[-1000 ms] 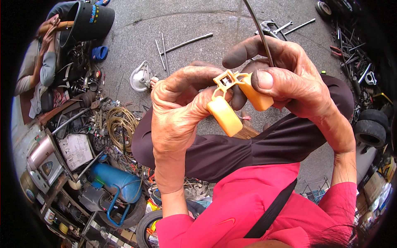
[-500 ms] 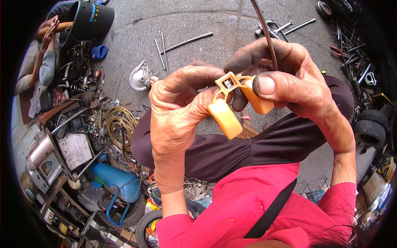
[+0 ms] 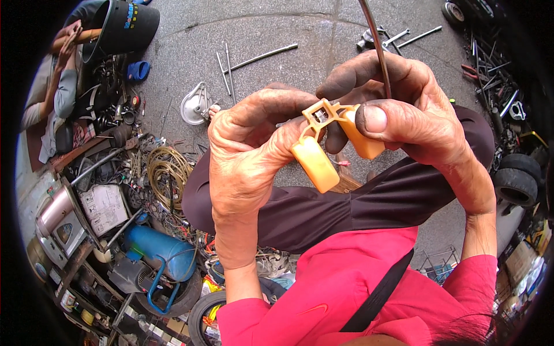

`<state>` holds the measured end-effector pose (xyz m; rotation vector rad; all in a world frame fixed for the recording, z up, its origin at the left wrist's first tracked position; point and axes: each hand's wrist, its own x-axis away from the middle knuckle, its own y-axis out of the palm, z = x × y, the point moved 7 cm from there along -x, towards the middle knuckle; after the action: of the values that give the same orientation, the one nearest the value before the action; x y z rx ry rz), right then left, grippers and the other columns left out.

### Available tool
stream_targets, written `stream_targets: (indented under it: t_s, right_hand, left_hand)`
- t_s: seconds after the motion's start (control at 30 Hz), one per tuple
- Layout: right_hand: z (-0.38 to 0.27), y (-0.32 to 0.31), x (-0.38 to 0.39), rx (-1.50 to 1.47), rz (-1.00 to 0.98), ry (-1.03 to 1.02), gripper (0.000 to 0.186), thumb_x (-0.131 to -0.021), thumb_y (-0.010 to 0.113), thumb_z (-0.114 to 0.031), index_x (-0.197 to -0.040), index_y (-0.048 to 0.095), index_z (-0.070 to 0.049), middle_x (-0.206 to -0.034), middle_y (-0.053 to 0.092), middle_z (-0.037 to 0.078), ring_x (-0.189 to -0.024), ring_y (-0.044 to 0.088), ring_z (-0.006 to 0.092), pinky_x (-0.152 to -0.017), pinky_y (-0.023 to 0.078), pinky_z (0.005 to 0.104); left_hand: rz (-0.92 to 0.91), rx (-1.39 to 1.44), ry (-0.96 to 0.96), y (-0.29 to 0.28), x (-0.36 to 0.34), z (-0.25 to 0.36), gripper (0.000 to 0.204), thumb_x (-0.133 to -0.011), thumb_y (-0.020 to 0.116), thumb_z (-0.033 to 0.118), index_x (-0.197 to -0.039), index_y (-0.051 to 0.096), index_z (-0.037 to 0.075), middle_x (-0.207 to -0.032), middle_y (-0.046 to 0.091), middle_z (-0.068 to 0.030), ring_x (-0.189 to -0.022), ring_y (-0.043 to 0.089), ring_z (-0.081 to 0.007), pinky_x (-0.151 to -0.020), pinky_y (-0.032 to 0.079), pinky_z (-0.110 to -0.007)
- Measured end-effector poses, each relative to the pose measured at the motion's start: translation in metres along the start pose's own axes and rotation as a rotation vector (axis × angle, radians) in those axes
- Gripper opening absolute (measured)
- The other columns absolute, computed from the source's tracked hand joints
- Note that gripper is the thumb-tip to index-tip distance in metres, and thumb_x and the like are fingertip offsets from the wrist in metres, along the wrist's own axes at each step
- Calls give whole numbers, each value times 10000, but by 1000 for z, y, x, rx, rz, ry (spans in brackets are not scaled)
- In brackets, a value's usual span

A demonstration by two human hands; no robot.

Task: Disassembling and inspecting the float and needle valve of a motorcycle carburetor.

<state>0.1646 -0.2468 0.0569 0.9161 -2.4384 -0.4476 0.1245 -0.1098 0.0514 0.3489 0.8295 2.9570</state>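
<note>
A yellow plastic carburetor float [image 3: 316,164], with two lobes joined by a square frame, is held up between my hands over my lap. My left hand [image 3: 245,147] pinches it by the frame and left lobe, its thumb lying along the near side. My right hand [image 3: 412,112] is closed on the right lobe, with its thumb pressed on top. Inside the frame's opening shows a small metallic piece, too small to name. A thin dark brown rod [image 3: 376,43] rises from within my right hand; its lower end is hidden by the fingers.
Ahead on the concrete lie a T-shaped wrench [image 3: 259,59], a round metal hub plate [image 3: 196,105] and more tools. At left are coiled tubing [image 3: 167,176] and a blue air compressor [image 3: 161,254]. Tires [image 3: 516,179] stand at right. Another person's hands [image 3: 70,40] are near a black bucket [image 3: 130,34].
Both hands and the float have shifted very slightly to the right, along with the top of the rod. The grip looks the same.
</note>
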Motion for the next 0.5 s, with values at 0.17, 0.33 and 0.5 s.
stream_targets:
  t_s: [0.17, 0.33, 0.5]
  right_hand:
    - [0, -3, 0, 66, 46, -22, 433, -754, 659, -208, -1088, 531, 38, -887, 649, 112, -690, 603, 96, -606, 449, 186]
    - [-1, -1, 0, 56, 104, -13, 435, -743, 679, -249, -1067, 560, 16, -840, 654, 71, -562, 496, 11, -466, 319, 138]
    - [0, 0, -4, 46, 87, -86, 399, -763, 672, -237, -1063, 571, 6, -814, 651, 54, -536, 477, 7, -448, 301, 133]
  left_hand:
    - [24, -22, -51, -1, 0, -2, 229, -798, 638, 37, -1012, 592, -32, -936, 638, -108, -817, 610, -127, -743, 502, -249]
    - [178, -14, -50, -9, -3, 4, 173, -869, 523, 65, -991, 591, -38, -927, 636, -105, -797, 608, -121, -714, 502, -249]
    - [144, -68, 49, -6, -1, 14, 229, -856, 551, 129, -1003, 588, -42, -930, 631, -100, -798, 596, -120, -734, 481, -250]
